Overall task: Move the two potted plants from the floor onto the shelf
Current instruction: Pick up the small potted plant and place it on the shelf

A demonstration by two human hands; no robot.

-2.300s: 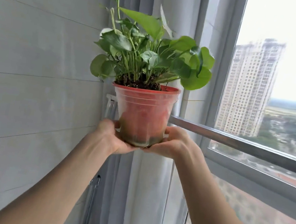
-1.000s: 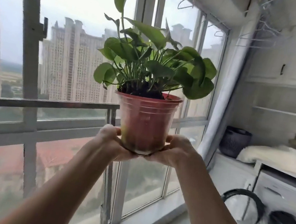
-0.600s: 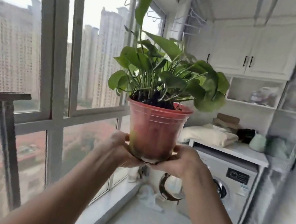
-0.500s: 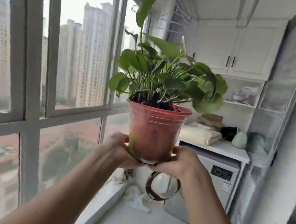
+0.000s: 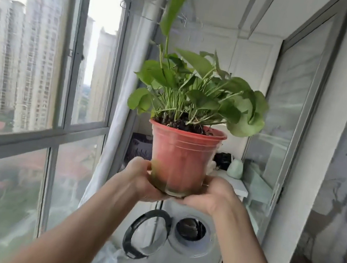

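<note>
I hold a potted plant [image 5: 180,159] upright at chest height in front of me: a translucent red plastic pot with dark soil and broad green leaves, one tall leaf rising above the rest. My left hand [image 5: 140,179] cups the pot's lower left side and base. My right hand [image 5: 210,195] cups its lower right side and base. Both arms are stretched forward. No second potted plant is in view, and I cannot make out a shelf for it.
A washing machine [image 5: 192,253] with its round door [image 5: 146,233] swung open stands straight ahead on the balcony floor. A white counter [image 5: 235,183] above it carries a dark basket [image 5: 140,149] and small items. Windows [image 5: 36,110] run along the left; a sliding glass door [image 5: 287,116] is on the right.
The view has swung rightward from the tiled wall and windows to the balcony's far end with the washing machine. The pot stays held in both hands in the same grip.
</note>
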